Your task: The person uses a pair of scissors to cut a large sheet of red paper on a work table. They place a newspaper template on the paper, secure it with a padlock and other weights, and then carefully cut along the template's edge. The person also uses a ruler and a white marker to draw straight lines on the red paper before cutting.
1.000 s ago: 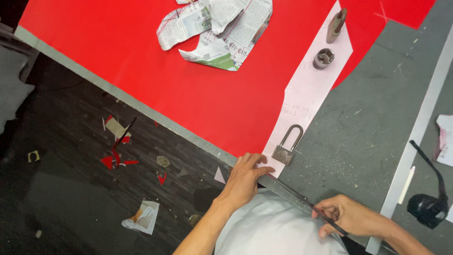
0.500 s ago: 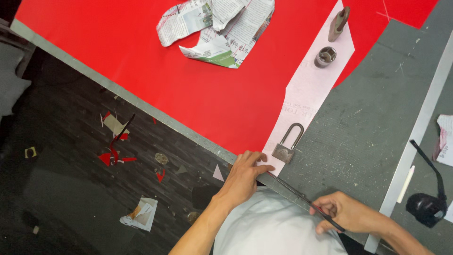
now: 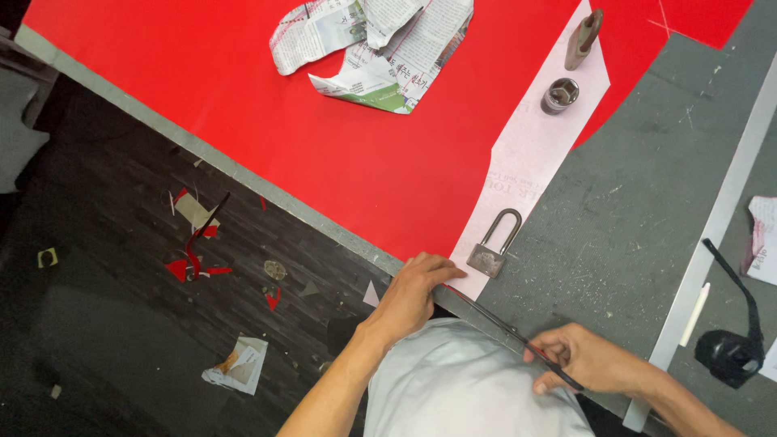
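My right hand (image 3: 589, 358) grips the handles of long dark scissors (image 3: 502, 326) whose blades point up-left along the table's near edge toward the corner of a pale paper pattern strip (image 3: 530, 154). My left hand (image 3: 414, 290) rests palm down on the table edge, fingers on the red sheet (image 3: 324, 137) beside the pattern's lower corner. A metal padlock (image 3: 494, 246) lies on that strip just above my left hand. Farther up the strip stand a small metal socket (image 3: 560, 95) and a brownish weight (image 3: 583, 37).
Crumpled newspaper (image 3: 380, 48) lies on the red sheet at the top. The grey table (image 3: 639, 210) carries a long metal ruler (image 3: 716, 218), a white chalk stick (image 3: 694, 314) and a black device with a strap (image 3: 728, 352) at the right. Scraps of red and white paper (image 3: 194, 259) litter the dark floor.
The view has shifted slightly; my right hand with the scissors has edged a little left along the table edge. My left hand stays on the corner.
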